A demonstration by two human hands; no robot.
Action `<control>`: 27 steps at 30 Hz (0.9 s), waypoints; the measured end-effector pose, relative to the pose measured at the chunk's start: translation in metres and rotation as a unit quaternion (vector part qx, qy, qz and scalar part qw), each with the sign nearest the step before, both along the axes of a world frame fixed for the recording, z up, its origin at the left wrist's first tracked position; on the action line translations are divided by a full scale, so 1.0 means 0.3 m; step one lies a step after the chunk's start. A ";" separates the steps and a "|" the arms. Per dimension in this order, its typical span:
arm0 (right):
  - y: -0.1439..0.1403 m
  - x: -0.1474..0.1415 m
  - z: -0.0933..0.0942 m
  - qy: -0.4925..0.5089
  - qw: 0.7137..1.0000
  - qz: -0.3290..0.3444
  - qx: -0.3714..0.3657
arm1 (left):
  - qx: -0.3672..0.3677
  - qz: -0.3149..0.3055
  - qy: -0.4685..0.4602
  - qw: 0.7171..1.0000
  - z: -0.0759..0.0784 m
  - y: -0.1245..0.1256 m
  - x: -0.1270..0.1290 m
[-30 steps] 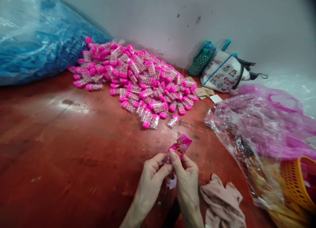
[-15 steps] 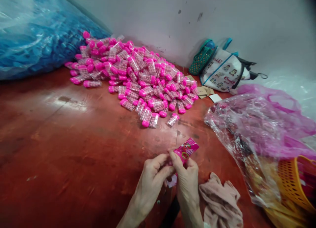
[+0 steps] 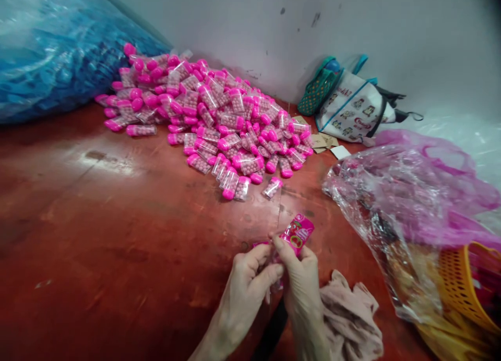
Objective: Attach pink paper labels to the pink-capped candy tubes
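Note:
My right hand (image 3: 299, 272) pinches a glossy pink printed wrapper (image 3: 299, 233) with fruit pictures, its upper end sticking out past the thumb. Close against it, my left hand (image 3: 250, 277) is closed, thumb and fingers pressed together at the lower part of the same bundle. A bit of pink shows beyond the left fingers, but what they grip is mostly hidden. Ahead lies a large heap of clear candy bottles (image 3: 229, 142) with pink caps and small pale pink balls inside. One loose candy bottle (image 3: 272, 188) lies at the heap's near edge, closest to my hands.
A pinkish cloth (image 3: 350, 314) lies right of my right hand on the red floor (image 3: 117, 236). Further right are crumpled clear plastic (image 3: 376, 215), a pink bag (image 3: 442, 183) and a yellow basket (image 3: 456, 283). A big blue-filled sack (image 3: 58, 63) stands left; a white bag (image 3: 348, 108) leans by the wall.
The wrapper has turned more upright in my right hand, showing more of its printed face. A pink edge now shows above my left fingers. The view has shifted slightly.

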State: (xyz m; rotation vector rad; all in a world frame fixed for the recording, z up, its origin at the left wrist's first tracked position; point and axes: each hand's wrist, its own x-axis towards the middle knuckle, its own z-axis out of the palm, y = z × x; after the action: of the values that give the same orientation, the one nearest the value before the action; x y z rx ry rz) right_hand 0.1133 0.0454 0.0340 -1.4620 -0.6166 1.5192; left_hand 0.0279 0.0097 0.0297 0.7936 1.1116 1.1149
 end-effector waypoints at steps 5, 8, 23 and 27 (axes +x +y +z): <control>-0.027 -0.003 -0.026 -0.020 0.999 0.040 0.016 | -0.005 0.037 -0.045 0.998 -0.001 0.003 0.007; -0.032 0.002 -0.009 0.028 0.998 0.051 0.025 | -0.017 0.046 -0.109 0.993 0.004 0.021 0.000; -0.067 -0.048 -0.014 0.057 0.996 -0.022 0.067 | -0.017 0.116 -0.096 0.988 -0.010 0.023 0.000; -0.040 -0.012 -0.023 0.091 0.994 0.016 0.055 | -0.007 0.079 -0.060 0.995 -0.010 0.029 -0.004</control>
State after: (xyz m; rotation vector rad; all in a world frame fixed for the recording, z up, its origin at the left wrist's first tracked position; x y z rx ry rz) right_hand 0.1098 0.0334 0.0272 -1.2201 -0.6058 1.5973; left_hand 0.0268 0.0185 0.0266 0.6273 1.0932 1.2683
